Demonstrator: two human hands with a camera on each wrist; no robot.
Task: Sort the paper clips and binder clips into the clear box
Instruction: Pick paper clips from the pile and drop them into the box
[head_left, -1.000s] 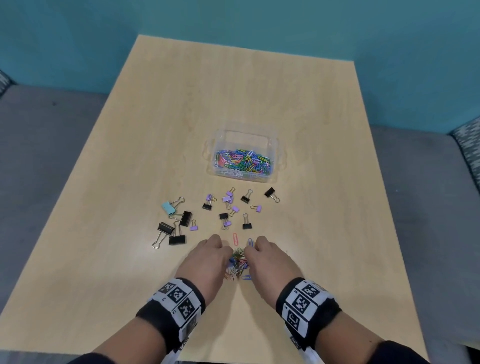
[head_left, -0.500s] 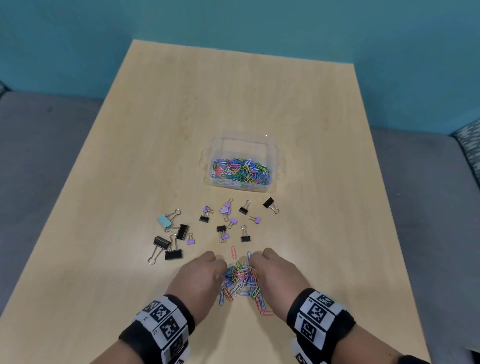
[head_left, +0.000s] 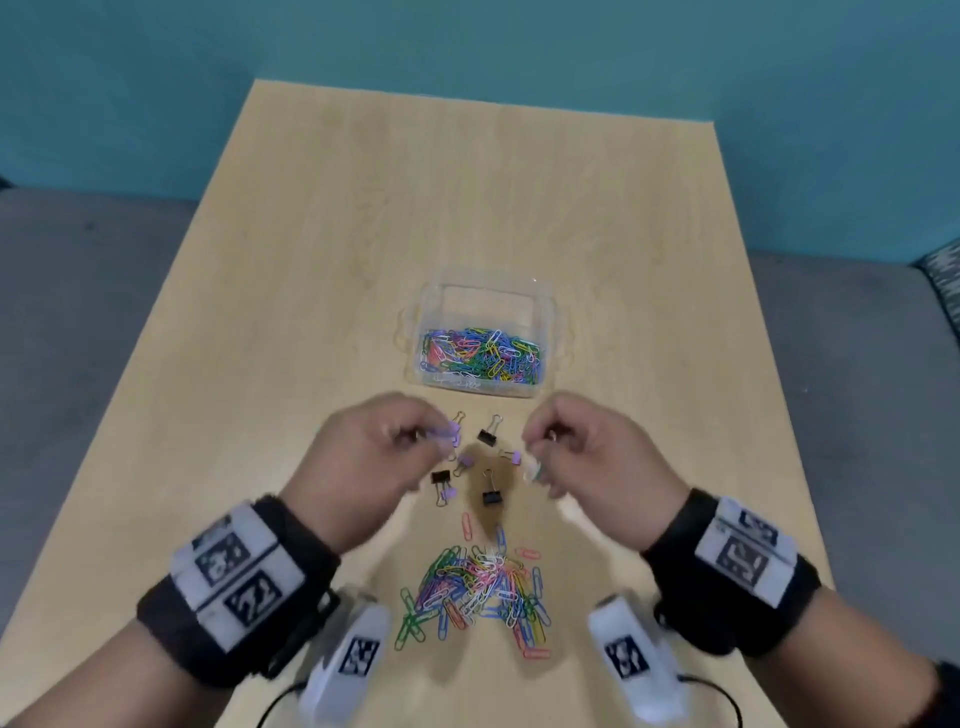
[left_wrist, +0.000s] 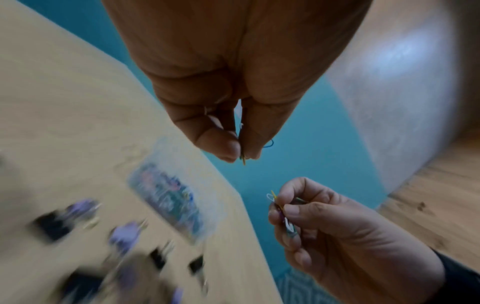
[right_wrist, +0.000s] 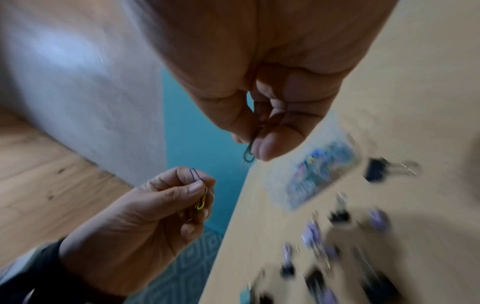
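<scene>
- The left hand (head_left: 382, 457) is raised above the table (head_left: 311, 260), thumb and fingers pinched on a few paper clips (left_wrist: 269, 144).
- The right hand (head_left: 582, 452) is also raised, fingers curled, pinching several more clips (left_wrist: 283, 214).
- The clear box (head_left: 483, 291) sits mid-table, its near half filled with coloured clips.
- The binder clips (head_left: 488, 436) lie scattered between the box and a loose clip pile (head_left: 478, 587) by the near edge.

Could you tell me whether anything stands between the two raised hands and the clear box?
Nothing visible does: the left hand and right hand pinch paper clips just short of the open clear box; binder clips lie below.
</scene>
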